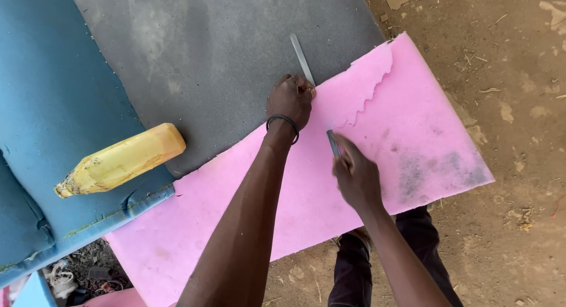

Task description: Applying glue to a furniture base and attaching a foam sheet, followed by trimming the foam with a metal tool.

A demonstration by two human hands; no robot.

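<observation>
While the left hand (290, 100) presses a metal straightedge (302, 58) onto pink foam (330, 189) lying over grey foam (224, 53), the right hand (355, 176) grips a small blade (333, 143); a slipping straightedge could send the cut astray or into fingers.

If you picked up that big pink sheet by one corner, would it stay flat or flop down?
The pink foam sheet would probably flop and bend: it looks thin and soft, and its near part already hangs past the grey surface. It is likely light for its size. Its ragged upper edge hints that it tears easily, so the left hand pressing it flat makes sense.
</observation>
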